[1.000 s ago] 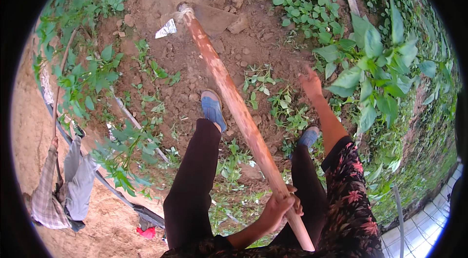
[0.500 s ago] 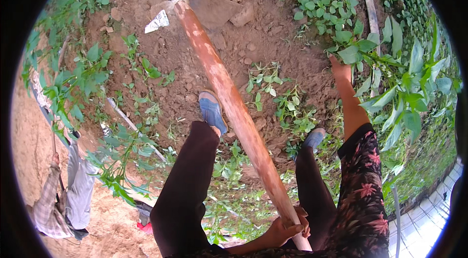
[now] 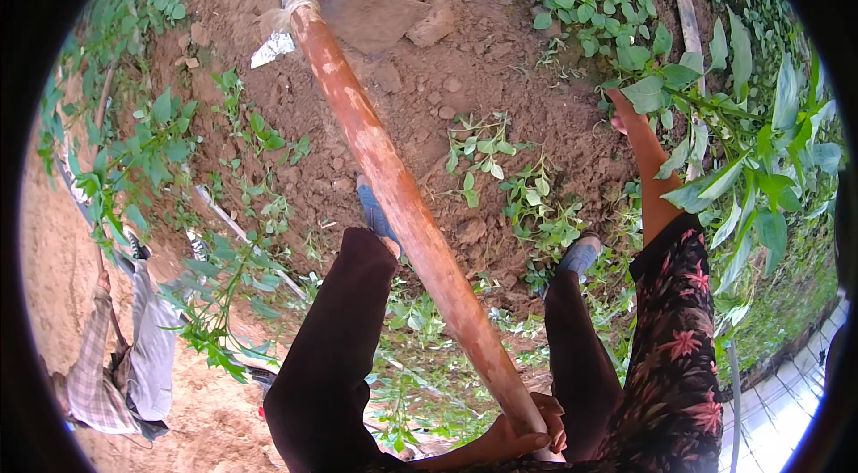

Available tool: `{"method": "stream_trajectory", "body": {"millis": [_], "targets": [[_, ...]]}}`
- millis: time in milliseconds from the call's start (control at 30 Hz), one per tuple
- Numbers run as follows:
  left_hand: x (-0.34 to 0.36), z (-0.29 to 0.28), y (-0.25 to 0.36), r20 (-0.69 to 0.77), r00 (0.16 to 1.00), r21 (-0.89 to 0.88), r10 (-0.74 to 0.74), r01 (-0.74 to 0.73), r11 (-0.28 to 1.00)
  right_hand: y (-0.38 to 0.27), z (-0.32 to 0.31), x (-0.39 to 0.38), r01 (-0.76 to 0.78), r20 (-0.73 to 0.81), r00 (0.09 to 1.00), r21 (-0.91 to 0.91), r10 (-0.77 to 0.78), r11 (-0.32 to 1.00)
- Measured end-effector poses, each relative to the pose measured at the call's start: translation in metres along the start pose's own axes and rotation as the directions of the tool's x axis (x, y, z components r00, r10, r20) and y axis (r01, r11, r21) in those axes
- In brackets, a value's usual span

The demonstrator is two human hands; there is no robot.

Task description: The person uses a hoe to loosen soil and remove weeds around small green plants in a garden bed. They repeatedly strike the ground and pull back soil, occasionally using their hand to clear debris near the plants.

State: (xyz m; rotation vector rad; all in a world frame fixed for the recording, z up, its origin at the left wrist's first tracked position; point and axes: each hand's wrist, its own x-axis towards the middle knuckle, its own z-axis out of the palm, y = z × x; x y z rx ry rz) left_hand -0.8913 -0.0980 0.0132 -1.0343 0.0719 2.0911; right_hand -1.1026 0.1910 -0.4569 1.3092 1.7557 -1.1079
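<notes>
A hoe point(image 3: 384, 171) with a thick reddish-brown wooden handle slants across the view. Its flat blade point(image 3: 362, 19) is coated with soil and lies on the ground at the far end, where pale wrapping binds the joint. My left hand point(image 3: 527, 428) is wrapped around the near end of the handle. My right hand point(image 3: 628, 114) reaches down to the soil on the right, beside a leafy plant point(image 3: 751, 160). A leaf hides part of that hand; its visible fingers are curled in, and what they hold is hidden.
Uprooted-looking weeds point(image 3: 483, 147) lie on the loose soil between my feet and the blade. A pale pipe point(image 3: 688, 17) runs along the right-hand plants. Leafy plants point(image 3: 161, 133) grow at left, beyond which another person point(image 3: 116, 366) grips a long pole. A silvery scrap point(image 3: 273, 48) touches the soil.
The hoe appears shifted slightly left in view, still in my left hand. My right hand has turned, and its curled fingers now show below the leaf.
</notes>
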Motion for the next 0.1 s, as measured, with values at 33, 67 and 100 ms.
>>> {"method": "stream_trajectory", "body": {"millis": [33,67,100], "targets": [[0.001,0.0,0.001,0.014,1.0,-0.008,-0.028,0.028,1.0,0.012,-0.014,0.019,-0.018,0.014,1.0,0.062,0.017,0.998],[0.002,0.0,0.002,0.029,0.998,-0.016,-0.056,0.057,0.998,0.021,-0.03,0.037,-0.054,0.029,0.998,0.133,0.051,0.99],[0.002,-0.001,0.003,0.016,0.998,0.003,-0.054,0.054,0.999,0.024,-0.019,0.041,-0.058,0.048,0.997,0.138,0.052,0.989]]}}
